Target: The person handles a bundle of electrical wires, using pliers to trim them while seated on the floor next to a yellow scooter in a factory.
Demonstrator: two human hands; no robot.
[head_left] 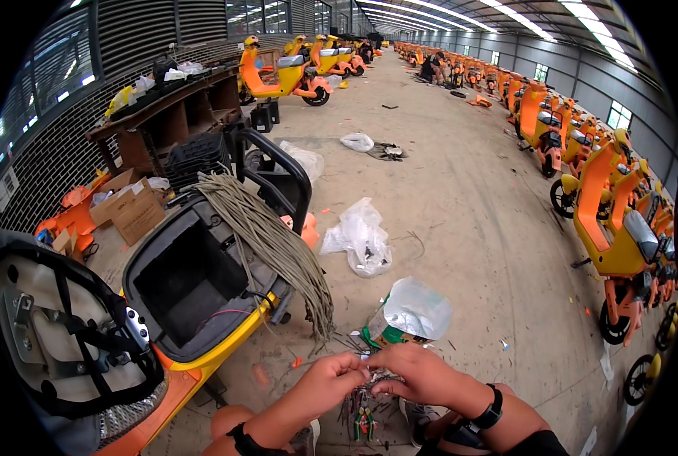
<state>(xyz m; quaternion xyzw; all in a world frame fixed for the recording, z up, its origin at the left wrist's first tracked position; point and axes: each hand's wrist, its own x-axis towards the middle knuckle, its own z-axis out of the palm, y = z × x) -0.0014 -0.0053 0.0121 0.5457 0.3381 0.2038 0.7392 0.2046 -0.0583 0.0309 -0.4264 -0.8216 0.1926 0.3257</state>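
While R hand (415, 372) hovers, pkg (409, 315) (part grn) sits beyond, cords (272, 245) L.

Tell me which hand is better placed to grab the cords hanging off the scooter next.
Probably your left hand: it's nearer the dangling end of the cords, while your right hand sits farther across. Both are close together, though, and whether either holds something is unclear.

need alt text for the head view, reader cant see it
A person's left hand and right hand come together above pliers; anything they hold is too small to tell. At left, an orange-and-yellow scooter has its seat flipped open and cables draped over it; more scooters line the floor at right.
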